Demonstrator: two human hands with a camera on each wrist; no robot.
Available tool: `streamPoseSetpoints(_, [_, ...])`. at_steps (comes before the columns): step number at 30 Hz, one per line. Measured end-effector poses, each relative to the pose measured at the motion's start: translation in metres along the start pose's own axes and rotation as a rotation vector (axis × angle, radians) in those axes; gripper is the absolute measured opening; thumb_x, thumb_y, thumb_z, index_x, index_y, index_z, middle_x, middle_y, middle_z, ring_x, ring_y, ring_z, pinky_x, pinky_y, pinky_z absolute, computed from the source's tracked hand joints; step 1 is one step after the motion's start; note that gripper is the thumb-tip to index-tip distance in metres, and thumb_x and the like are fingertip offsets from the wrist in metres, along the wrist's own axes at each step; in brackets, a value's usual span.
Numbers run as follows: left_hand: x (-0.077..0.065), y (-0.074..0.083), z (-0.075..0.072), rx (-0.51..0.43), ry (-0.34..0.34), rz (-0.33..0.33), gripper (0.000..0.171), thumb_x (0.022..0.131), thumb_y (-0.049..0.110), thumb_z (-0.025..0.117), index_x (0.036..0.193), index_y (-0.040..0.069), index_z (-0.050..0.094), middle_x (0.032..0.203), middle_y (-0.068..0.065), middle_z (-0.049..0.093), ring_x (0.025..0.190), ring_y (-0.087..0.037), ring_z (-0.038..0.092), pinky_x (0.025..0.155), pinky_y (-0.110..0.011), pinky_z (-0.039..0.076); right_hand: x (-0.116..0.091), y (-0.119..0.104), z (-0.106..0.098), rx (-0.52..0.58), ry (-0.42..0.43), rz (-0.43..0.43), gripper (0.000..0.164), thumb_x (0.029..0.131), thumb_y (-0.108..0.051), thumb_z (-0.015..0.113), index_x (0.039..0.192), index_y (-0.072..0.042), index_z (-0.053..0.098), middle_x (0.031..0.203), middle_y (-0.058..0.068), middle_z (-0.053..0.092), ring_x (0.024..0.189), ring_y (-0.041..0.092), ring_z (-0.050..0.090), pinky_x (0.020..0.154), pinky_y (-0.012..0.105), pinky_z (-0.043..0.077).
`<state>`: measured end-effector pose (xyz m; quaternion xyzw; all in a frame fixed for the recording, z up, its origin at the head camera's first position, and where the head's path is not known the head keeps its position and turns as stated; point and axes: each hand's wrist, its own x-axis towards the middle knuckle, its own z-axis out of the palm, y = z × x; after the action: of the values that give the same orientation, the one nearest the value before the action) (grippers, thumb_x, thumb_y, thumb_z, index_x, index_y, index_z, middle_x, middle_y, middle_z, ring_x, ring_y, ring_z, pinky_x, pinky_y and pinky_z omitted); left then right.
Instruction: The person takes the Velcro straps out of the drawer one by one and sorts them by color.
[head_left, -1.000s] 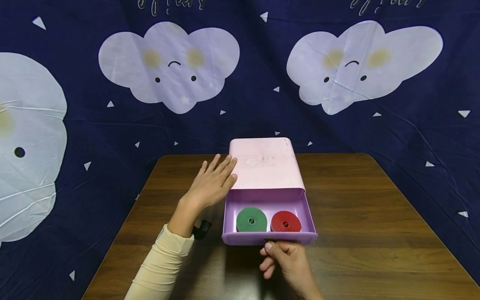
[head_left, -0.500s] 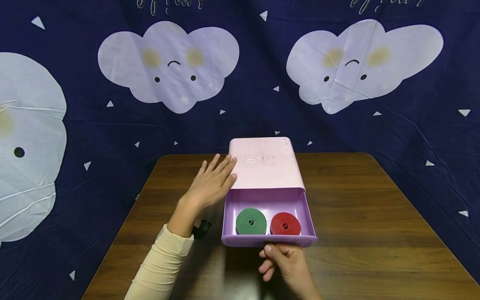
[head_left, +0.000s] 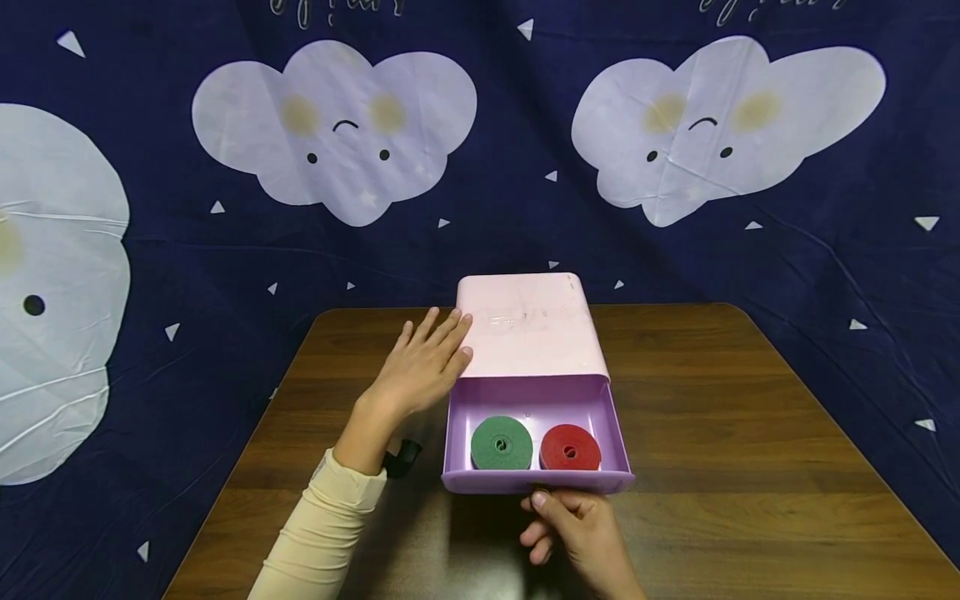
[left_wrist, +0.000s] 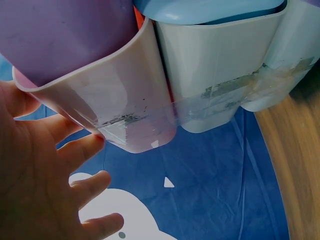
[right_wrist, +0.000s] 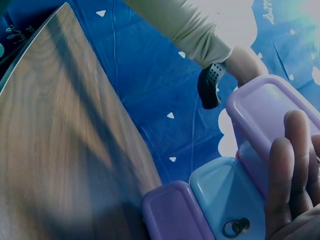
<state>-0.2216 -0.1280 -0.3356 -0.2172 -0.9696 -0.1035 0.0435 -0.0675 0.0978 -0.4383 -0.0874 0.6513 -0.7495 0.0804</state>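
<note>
While the left grip [head_left: 420, 371], fingers spread, touches the pink case [head_left: 528, 333] near the worktop's [head_left: 750, 433] far edge, the right grip [head_left: 583, 533] pinches the purple drawer's [head_left: 491, 481] front. Drawer-sliding seems in hand; the next move needs steady bracing.

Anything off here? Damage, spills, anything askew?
Two oddities. The pink casing has scuff-like marks on top, and grimy tape runs across its side. The backdrop looks upside down: its cloud faces have mouths above eyes. The green roll and red roll sit inside the drawer; no spill shows.
</note>
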Motion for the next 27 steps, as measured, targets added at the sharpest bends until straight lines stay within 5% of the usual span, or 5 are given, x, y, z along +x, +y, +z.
streamPoseSetpoints(18, [-0.001, 0.0, -0.001, -0.009, -0.006, 0.0, 0.055, 0.101, 0.048, 0.018, 0.152, 0.028, 0.014, 0.16, 0.005, 0.013, 0.149, -0.024, 0.002, 0.119, -0.054, 0.003, -0.01, 0.002, -0.011, -0.105, 0.22, -0.066, 0.03, 0.095, -0.006, 0.052, 0.094, 0.023, 0.059, 0.058, -0.007, 0.069, 0.043, 0.009, 0.062, 0.046, 0.034, 0.053])
streamPoseSetpoints(27, [-0.002, 0.001, -0.002, -0.017, -0.003, 0.0, 0.055, 0.101, 0.048, 0.019, 0.152, 0.027, 0.014, 0.16, 0.005, 0.013, 0.149, -0.024, 0.002, 0.119, -0.053, 0.003, -0.024, -0.015, -0.018, -0.117, 0.215, -0.167, 0.021, 0.094, 0.0, 0.051, 0.091, 0.018, 0.062, 0.059, -0.005, 0.069, 0.043, 0.012, 0.063, 0.049, 0.032, 0.053])
